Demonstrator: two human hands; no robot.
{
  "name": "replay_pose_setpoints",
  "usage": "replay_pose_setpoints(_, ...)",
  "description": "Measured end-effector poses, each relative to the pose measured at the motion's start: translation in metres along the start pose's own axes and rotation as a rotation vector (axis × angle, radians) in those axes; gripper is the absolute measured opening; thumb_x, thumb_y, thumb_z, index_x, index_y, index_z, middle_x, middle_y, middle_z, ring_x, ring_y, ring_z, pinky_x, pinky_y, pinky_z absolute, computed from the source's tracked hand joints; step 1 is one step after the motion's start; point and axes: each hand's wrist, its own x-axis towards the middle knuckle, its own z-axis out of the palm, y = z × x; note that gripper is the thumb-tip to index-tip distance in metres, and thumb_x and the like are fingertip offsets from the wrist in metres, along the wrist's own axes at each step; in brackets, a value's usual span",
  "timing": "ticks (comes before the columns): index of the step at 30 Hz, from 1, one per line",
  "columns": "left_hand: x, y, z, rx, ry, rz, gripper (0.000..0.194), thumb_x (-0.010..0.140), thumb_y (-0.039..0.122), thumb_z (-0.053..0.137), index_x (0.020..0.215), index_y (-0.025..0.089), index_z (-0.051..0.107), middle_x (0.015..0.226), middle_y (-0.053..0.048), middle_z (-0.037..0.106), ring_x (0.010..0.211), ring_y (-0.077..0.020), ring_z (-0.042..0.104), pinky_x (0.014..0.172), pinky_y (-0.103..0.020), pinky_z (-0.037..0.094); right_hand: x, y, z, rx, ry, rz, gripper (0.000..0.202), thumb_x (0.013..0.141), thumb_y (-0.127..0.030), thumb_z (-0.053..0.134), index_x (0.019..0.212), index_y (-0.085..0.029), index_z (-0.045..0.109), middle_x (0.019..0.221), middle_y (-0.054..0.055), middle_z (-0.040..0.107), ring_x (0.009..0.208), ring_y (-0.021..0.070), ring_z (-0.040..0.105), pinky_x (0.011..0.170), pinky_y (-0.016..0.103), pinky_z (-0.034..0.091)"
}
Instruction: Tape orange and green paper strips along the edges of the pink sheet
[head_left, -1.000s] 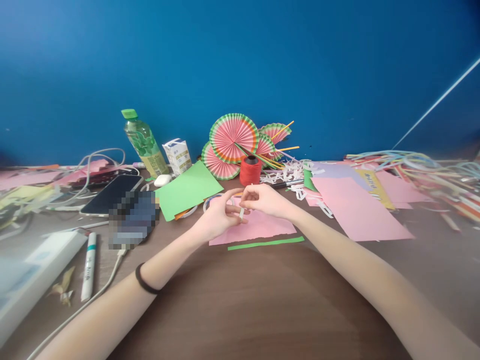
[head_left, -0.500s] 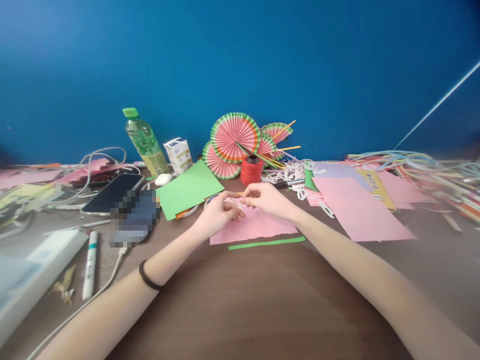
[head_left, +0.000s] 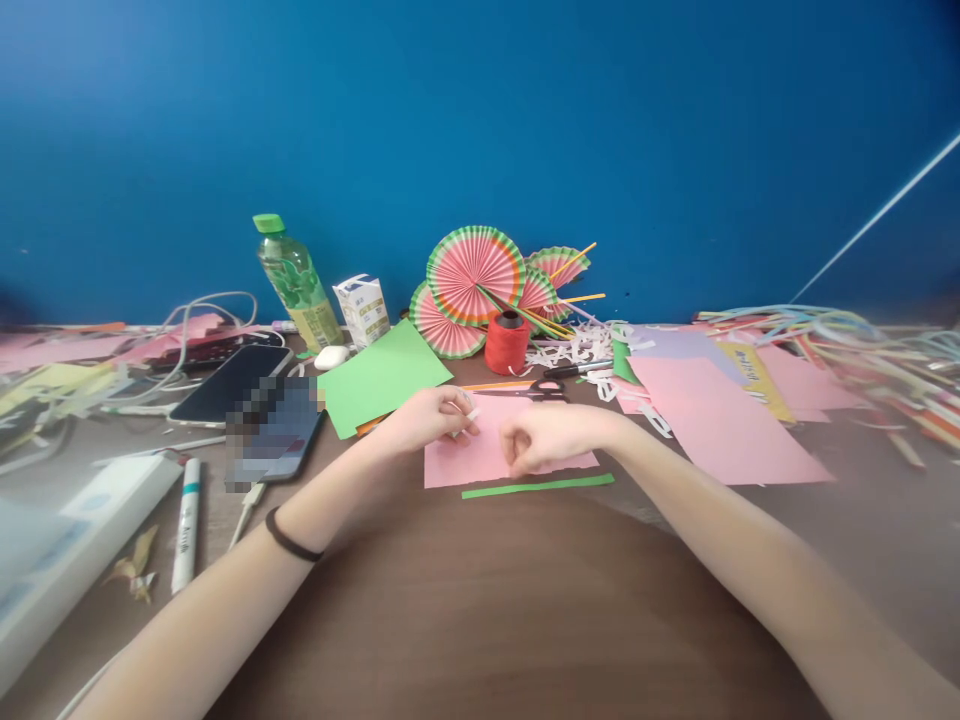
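A sheet of pink paper (head_left: 491, 440) lies on the table in front of me, with a thin green paper strip (head_left: 538, 487) along its near edge. My left hand (head_left: 431, 418) is closed over the sheet's left part, pinching a small white piece (head_left: 474, 414) that looks like a scrap of paper or tape. Curled and pinched, my right hand (head_left: 551, 438) rests low at the sheet's right side; its fingertips touch or nearly touch the paper, and what they hold is hidden. Behind the sheet are black-handled scissors (head_left: 547, 388) and a red thread spool (head_left: 506, 343).
Pleated watermelon-coloured paper fans (head_left: 476, 275) lean by the blue wall. Left of centre are green paper (head_left: 382, 375), a bottle (head_left: 300, 290), a small carton (head_left: 362, 310), phones (head_left: 232, 385) and a marker (head_left: 186, 525). More pink paper (head_left: 727, 420) lies at right.
My hands, together before, have parted. The right hand has moved down toward the pink paper, uncovering the scissors; the left has shifted slightly left, with the white piece now visible.
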Motion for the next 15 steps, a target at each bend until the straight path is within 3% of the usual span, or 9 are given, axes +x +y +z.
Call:
replay_pose_setpoints(2,0.001,-0.001,0.0,0.0,0.006,0.01,0.014,0.067,0.026,0.059,0.074,0.016,0.052,0.078,-0.007,0.066,0.065,-0.0151,0.062,0.064,-0.029,0.049,-0.001,-0.004,0.006,-0.081,-0.063,-0.014,0.013,0.061,-0.027,0.063,0.071,-0.02,0.059,0.063,-0.001,0.062,0.05,0.0116,0.052,0.043,0.022,0.032)
replay_pose_setpoints(8,0.002,-0.004,0.001,-0.033,-0.007,0.052,0.02,0.066,0.031,0.062,0.07,0.015,0.053,0.073,-0.004,0.062,0.064,-0.0134,0.06,0.065,-0.029,0.05,-0.004,-0.018,0.02,-0.328,0.016,-0.034,0.008,0.061,-0.021,0.06,0.068,-0.021,0.058,0.065,-0.001,0.062,0.056,0.0139,0.051,0.044,0.023,0.029)
replay_pose_setpoints(15,0.002,-0.003,0.001,-0.067,0.003,0.001,0.023,0.064,0.032,0.065,0.073,0.014,0.055,0.074,-0.002,0.06,0.061,-0.0116,0.059,0.062,-0.027,0.049,-0.005,-0.019,0.018,-0.345,-0.074,-0.041,0.017,0.062,-0.016,0.05,0.075,-0.019,0.06,0.068,0.0,0.064,0.055,0.0125,0.051,0.044,0.021,0.029)
